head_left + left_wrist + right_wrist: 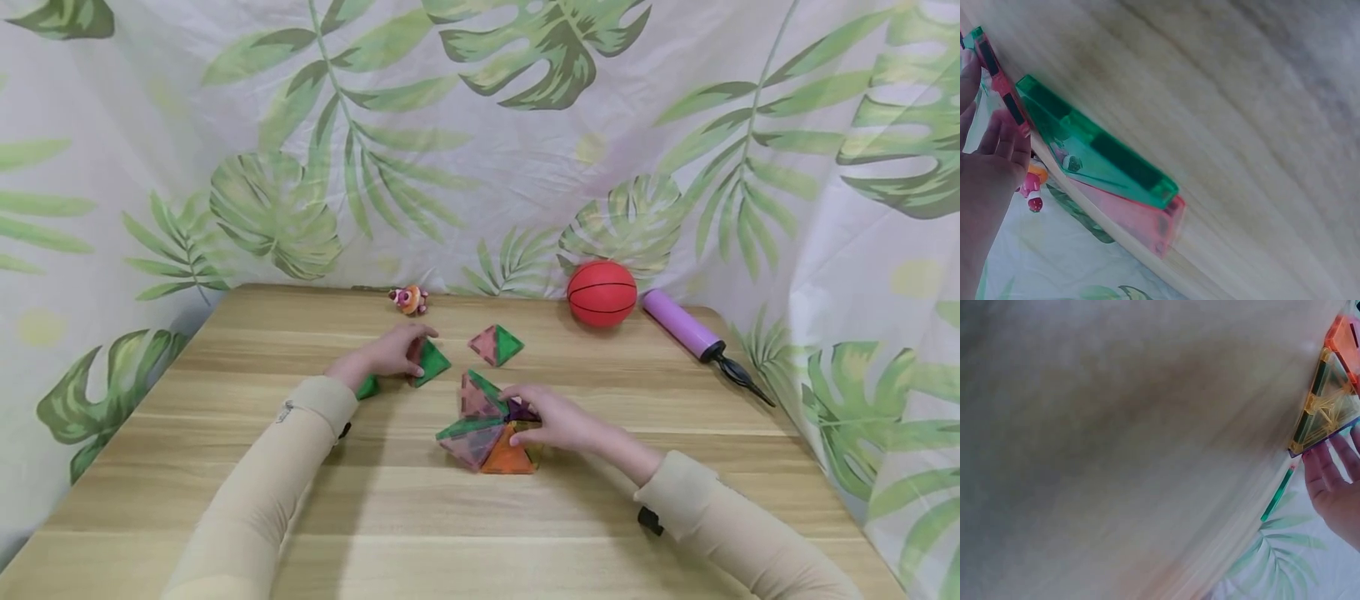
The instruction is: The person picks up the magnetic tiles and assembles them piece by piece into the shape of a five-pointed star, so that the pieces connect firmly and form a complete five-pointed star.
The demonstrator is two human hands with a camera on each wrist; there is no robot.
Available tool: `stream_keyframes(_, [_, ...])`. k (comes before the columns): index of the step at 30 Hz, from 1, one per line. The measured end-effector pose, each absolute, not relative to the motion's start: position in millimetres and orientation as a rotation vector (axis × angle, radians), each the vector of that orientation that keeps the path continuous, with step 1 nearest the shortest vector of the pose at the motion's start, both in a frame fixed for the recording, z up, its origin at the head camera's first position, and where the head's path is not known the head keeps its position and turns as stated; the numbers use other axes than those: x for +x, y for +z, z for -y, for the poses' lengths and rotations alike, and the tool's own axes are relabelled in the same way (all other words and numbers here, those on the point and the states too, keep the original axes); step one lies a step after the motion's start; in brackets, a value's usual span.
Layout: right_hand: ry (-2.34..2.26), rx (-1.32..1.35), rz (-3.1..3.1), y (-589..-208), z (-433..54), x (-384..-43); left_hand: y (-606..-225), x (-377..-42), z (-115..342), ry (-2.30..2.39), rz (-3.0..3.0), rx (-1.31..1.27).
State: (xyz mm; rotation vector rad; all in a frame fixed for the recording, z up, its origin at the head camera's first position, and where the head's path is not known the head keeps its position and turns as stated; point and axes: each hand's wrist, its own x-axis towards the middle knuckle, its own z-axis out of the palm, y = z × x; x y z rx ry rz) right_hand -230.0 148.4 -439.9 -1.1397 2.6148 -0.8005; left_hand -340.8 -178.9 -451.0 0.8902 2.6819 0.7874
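Note:
My left hand pinches a pair of joined triangular magnetic tiles, one pink and one green, between thumb and fingers. In the left wrist view, that hand has the pink edge of the tiles at its fingers. Another green-and-pink pair stands closer to that camera, beside the left wrist. My right hand holds a raised cluster of triangular tiles in orange, pink, green, yellow and purple, its thumb near the orange one. In the right wrist view, fingers of that hand meet the purple edge beside the yellow tile.
A further pink-and-green pair lies behind the cluster on the wooden table. Along the back edge are a small figurine, a red ball and a purple hand pump. A leaf-patterned cloth hangs behind.

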Motion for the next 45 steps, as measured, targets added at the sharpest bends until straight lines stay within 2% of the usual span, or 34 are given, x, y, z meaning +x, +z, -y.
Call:
stream_keyframes(14, [-0.741, -1.304, -2.532, -436.0, -151.9, -241.8, -434.2, -341.7, 183.9, 0.918, -2.763, 0.687])
stream_keyframes(24, [-0.756, -1.300, -2.499, -434.9, -149.6, -247.3, -419.2, -337.9, 185.3, 1.145, -2.799, 0.546])
stream_keyframes(33, [-0.743, -1.412, -2.503, -435.9, -146.7, -252.7, -394.1, -327.8, 166.9, 1.148, -2.845, 0.560])
stream_keyframes(36, [-0.799, -1.362, -2.528, -433.1, -148.8, -257.5, -383.5, -322.7, 156.6, 1.173, -2.832, 0.582])
stream_keyframes(45, [-1.169, -0.960, -2.622, -406.6, -139.7, -282.5, -362.6, -302.3, 116.2, 1.305, -2.715, 0.573])
